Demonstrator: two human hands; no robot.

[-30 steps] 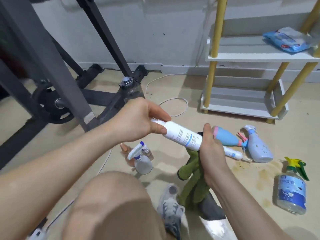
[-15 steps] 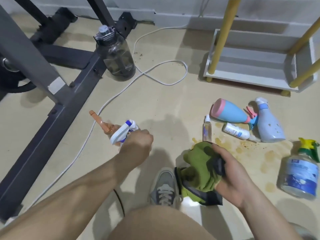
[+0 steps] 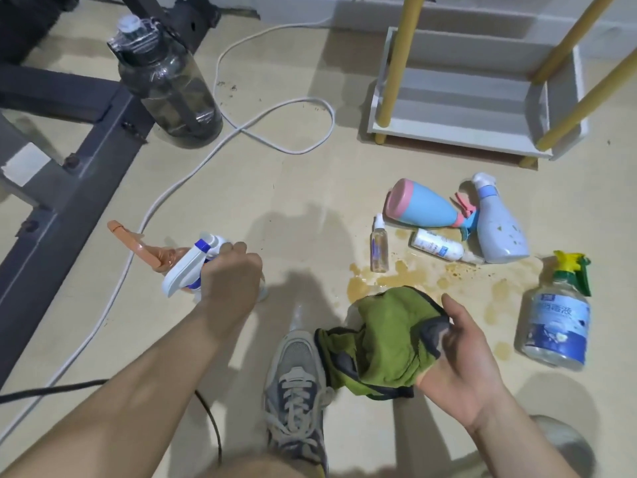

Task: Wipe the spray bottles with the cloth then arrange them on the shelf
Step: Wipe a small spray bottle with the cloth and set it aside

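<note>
Left hand (image 3: 231, 281) conceals the body of the white-and-blue trigger spray bottle (image 3: 186, 270); only its head shows. The green cloth (image 3: 386, 343) hides the fingers of the right hand (image 3: 462, 367). White shelf with yellow posts (image 3: 458, 140): cropped at top edge.

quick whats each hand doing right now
Left hand: grips the white-and-blue spray bottle.
Right hand: holds the green cloth.

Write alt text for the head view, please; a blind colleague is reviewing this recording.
A person's left hand grips a white-and-blue spray bottle while the right hand holds a green cloth. To the right, a blue-and-pink bottle lies among other bottles beside a brown spill, in front of a white shelf.
</note>
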